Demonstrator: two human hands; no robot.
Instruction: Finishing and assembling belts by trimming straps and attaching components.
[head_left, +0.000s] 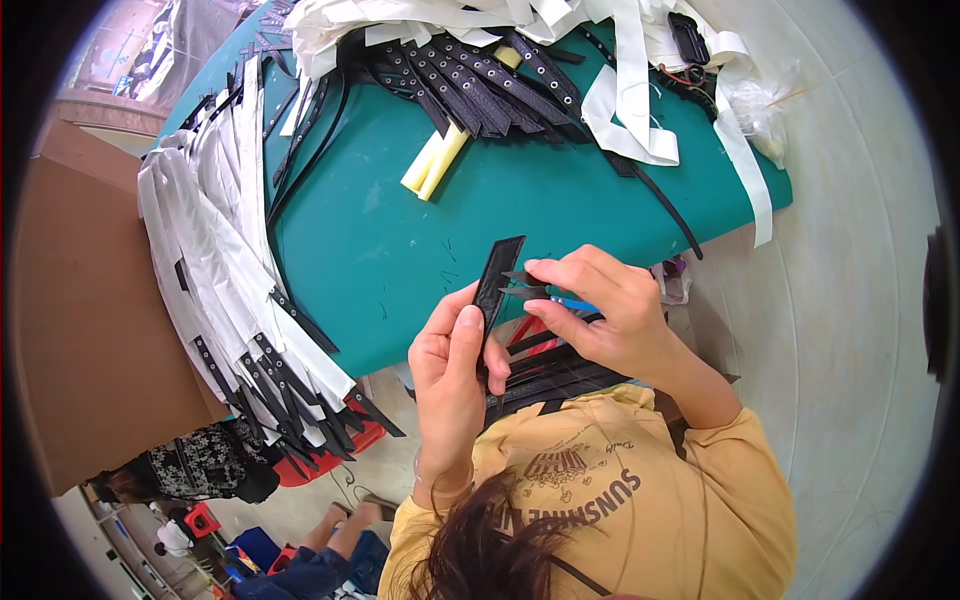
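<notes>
My left hand (447, 355) is closed around a narrow black strap (495, 272), its slanted end sticking up past the thumb. In my right hand (615, 305) is a pair of thread snips (518, 293) with a blue handle, pinched between thumb and fingers. The blades point left and are parted, with their tips at the right edge of the strap. Whether a thread lies between them is too small to tell. More black straps (545, 378) lie across my lap, below both hands.
A green-topped table (370, 260) lies ahead. Black eyelet straps (470, 90), pale yellow pieces (435, 162) and white strips (630, 100) cover its far side. White-and-black strips (210, 240) hang over its left edge, near a cardboard box (110, 320). Other people sit at lower left.
</notes>
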